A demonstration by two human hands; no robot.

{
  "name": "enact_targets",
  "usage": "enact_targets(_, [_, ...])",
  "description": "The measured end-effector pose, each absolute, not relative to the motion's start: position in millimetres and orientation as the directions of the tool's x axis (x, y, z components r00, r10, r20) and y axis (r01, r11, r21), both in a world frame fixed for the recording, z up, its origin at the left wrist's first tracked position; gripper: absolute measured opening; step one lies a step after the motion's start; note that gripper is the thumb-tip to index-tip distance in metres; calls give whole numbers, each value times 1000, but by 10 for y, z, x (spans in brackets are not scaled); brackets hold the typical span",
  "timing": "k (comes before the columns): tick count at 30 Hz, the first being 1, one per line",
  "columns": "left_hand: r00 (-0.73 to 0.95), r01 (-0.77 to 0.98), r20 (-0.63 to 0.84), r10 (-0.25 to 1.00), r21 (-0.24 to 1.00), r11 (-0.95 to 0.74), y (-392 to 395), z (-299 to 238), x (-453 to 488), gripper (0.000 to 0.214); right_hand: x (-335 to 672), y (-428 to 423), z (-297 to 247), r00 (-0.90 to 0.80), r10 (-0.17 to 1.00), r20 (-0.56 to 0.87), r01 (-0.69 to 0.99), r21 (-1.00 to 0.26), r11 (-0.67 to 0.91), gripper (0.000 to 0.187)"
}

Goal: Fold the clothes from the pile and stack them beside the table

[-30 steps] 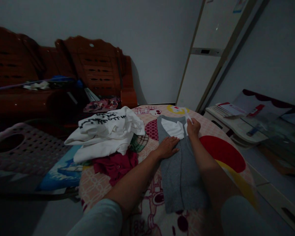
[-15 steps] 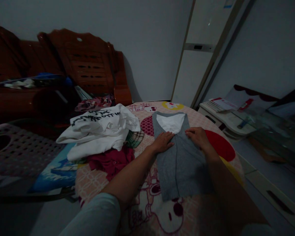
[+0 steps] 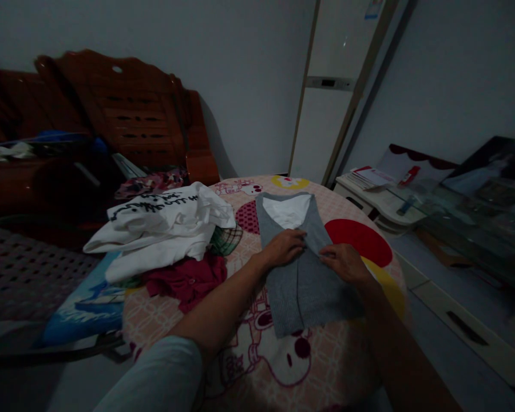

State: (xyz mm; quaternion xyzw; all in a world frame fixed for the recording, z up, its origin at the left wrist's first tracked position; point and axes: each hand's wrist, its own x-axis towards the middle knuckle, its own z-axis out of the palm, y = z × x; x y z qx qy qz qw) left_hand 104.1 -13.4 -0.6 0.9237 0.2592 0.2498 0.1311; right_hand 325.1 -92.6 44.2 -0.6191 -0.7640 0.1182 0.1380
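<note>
A grey knit cardigan [image 3: 321, 294] lies folded on a round table, its V-neck pointing away from me and white cloth [image 3: 286, 210] showing inside the neck. My left hand [image 3: 284, 247] rests on the front of the cardigan just below the neck, fingers stretched over the knit. At the garment's right side, the fingers of my right hand [image 3: 343, 262] are pinched on its edge. Left of the cardigan is a heap with a white printed shirt [image 3: 167, 220] on top, a dark red garment [image 3: 193, 277] and a green checked cloth [image 3: 226, 239].
A pink patterned cloth [image 3: 326, 366] covers the round table. Behind it on the left stands a carved wooden sofa [image 3: 133, 114]. A tall white cabinet-like unit [image 3: 315, 120] is by the wall. To the right, a glass-topped stand [image 3: 467, 220] holds papers and a picture.
My right hand has moved down along the cardigan's right side and now pinches its edge, drawing the fabric slightly. My left hand remains on the front. The whole view has shifted a little.
</note>
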Motion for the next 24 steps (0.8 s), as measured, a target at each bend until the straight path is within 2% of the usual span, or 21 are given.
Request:
enact_targets(3, [829,347,346,440,298,-889,-221,26,1138,24,3270,-947,452,-222,974,48,903,-368,224,25])
enact_targets(8, [832,362,305,464,335,-870,-215,11,1182,27,3334,-1106,490,-280,954,-103,855,-478,199,25])
enact_targets(13, [824,385,261,503,394,-835,-201,41,1135,24,3442,-1279,521,-325,883,-340,717,-697,-5,11])
enact_targets(15, [814,381,261,520,437,-815,-217,73,1126,22,3510,-1290,501,-275,916,-292,640,-767,-53,20])
enact_targets(19, [810,321,273,519,533,-783,-254,132,1129,25,3664,-1231,410,5,986,-168,593,-793,-138,22])
enact_targets(21, [836,259,290,465,539,-801,-262,125,1143,34,3723,-1202,350,82,988,-134,664,-732,-155,20])
enact_targets(24, [896,209,237,375,520,-828,-254,57,1167,36,3759,-1187,275,59,998,-37,815,-576,-69,14])
